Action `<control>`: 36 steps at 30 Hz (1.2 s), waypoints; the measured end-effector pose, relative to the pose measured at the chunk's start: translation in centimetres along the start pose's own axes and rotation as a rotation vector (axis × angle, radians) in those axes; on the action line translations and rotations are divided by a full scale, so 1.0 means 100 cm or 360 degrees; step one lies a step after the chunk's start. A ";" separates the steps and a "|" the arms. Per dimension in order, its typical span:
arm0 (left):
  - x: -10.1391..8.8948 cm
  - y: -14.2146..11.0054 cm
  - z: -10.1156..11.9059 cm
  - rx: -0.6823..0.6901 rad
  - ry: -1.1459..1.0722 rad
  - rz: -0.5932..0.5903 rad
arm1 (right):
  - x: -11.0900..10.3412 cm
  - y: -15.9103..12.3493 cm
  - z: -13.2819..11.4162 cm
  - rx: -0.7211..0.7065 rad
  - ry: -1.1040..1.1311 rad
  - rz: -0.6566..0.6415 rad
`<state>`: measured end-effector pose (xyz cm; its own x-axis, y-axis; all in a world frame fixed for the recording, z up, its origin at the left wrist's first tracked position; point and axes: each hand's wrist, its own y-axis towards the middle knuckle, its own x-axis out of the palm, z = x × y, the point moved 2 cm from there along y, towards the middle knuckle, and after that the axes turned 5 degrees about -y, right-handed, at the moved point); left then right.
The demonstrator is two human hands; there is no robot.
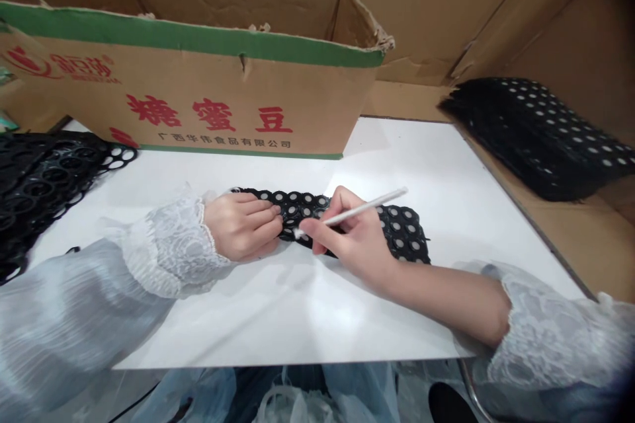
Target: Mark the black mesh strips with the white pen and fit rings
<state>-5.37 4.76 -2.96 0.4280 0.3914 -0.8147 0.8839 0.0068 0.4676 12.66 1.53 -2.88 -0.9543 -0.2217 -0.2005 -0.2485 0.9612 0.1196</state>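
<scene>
A black strip with rows of round rings and grey discs (403, 228) lies flat on the white tabletop. My left hand (245, 223) rests on the strip's left end, fingers curled together and closed on it; that end is mostly hidden beneath them. In my right hand (360, 234), a thin white stick (370, 206) is pinched like a pen. Its lower tip points down to the left and is close above or on the strip, just right of my left fingers; contact cannot be made out.
A large open cardboard box (238, 92) with a green rim stands behind the strip. Black ring-patterned sheets (44, 178) are heaped at the left. A stack of black sheets with pale dots (540, 132) lies at the right on cardboard. Plastic bags (297, 400) hang below the table's front edge.
</scene>
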 end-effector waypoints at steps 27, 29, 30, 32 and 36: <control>-0.001 0.000 0.001 0.0077 0.0001 -0.0032 | 0.018 -0.008 -0.004 -0.0810 -0.1436 -0.0239; -0.001 -0.001 -0.001 0.0061 -0.0037 -0.0033 | 0.017 -0.008 -0.003 -0.0789 -0.1442 -0.0211; -0.001 -0.002 -0.001 0.0057 -0.0066 -0.0025 | 0.016 -0.008 -0.003 -0.0783 -0.1452 -0.0192; -0.001 -0.003 -0.002 0.0050 -0.0112 -0.0010 | 0.016 -0.007 -0.003 -0.0771 -0.1463 -0.0158; 0.001 -0.004 -0.003 0.0021 -0.0128 0.0017 | 0.016 -0.004 -0.005 -0.0673 -0.1460 -0.0142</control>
<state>-5.74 5.04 -3.11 0.4509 0.3163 -0.8347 0.8813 -0.0094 0.4725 11.11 0.69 -2.76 -0.4777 0.0929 -0.8736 -0.5207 0.7709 0.3667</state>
